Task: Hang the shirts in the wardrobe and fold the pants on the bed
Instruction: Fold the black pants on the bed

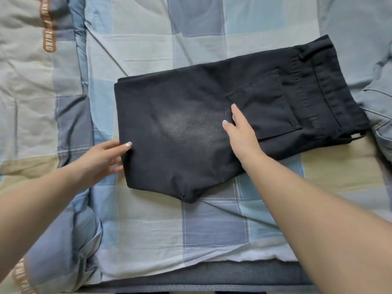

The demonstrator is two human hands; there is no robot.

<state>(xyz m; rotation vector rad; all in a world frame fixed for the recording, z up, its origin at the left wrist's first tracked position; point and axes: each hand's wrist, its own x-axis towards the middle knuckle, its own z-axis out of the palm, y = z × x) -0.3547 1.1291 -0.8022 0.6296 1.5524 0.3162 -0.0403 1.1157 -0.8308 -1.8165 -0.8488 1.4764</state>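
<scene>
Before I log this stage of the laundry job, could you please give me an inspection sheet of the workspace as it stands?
Surface: bed with a plaid bedspread in blue, grey and beige, creased.
Job's things: black pants lie folded across the bed, waistband to the right, back pocket facing up; no shirts or wardrobe in view.
Clutter: a quilt with orange lettering, bunched at the left.
Grippers: left hand grips the pants' left folded edge, thumb on top; right hand rests flat on the pants beside the pocket.
Cables: nothing seen.
Surroundings: dark mattress edge along the near side.
</scene>
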